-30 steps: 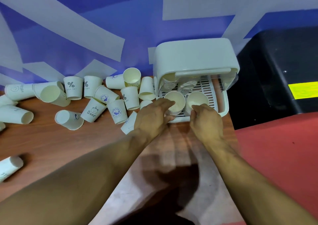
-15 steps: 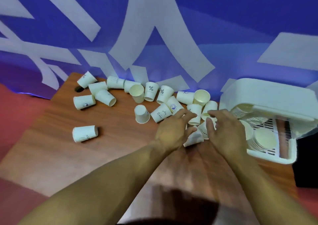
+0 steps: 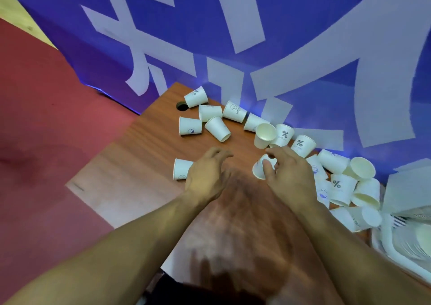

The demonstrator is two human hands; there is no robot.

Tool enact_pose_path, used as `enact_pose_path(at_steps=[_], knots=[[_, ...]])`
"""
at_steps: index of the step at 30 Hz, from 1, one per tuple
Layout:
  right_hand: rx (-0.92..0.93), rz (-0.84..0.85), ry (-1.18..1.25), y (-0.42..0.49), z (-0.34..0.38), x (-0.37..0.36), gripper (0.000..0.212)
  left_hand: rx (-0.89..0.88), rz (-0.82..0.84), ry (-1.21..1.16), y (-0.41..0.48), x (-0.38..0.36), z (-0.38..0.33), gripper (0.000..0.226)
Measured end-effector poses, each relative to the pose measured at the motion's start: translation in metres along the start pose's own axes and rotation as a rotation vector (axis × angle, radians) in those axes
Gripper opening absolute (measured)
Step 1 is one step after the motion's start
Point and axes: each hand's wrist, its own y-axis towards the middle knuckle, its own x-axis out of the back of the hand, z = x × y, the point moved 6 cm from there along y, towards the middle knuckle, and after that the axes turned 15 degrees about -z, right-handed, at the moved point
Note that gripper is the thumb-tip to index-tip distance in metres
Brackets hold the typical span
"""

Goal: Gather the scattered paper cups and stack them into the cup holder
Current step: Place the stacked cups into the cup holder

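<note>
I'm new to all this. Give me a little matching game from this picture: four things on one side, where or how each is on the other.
1 left hand
2 right hand
3 cup holder
4 round hole

A far left corner of the table
B holds nothing
C fingers round a cup lying on its side
D right edge of the picture

Pairs: 1-B, 2-C, 3-D, 4-A

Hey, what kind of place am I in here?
Probably an event or exhibition hall: a big blue banner with white lettering stands behind the wooden table, the floor is red, and printed paper cups lie scattered.
</note>
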Motion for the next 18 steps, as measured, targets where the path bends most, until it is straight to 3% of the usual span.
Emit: enact_pose_path(at_steps=[10, 18], knots=[[0.13, 0.316, -0.061, 0.019, 0.12, -0.12, 0.032, 0.315, -0.036, -0.07, 0.05, 0.025, 0.155, 0.027], [0.281, 0.511, -0.138, 0.001, 0.164, -0.205, 0.046, 0.483, -0.036, -0.155, 0.085, 0.013, 0.213, 0.032]])
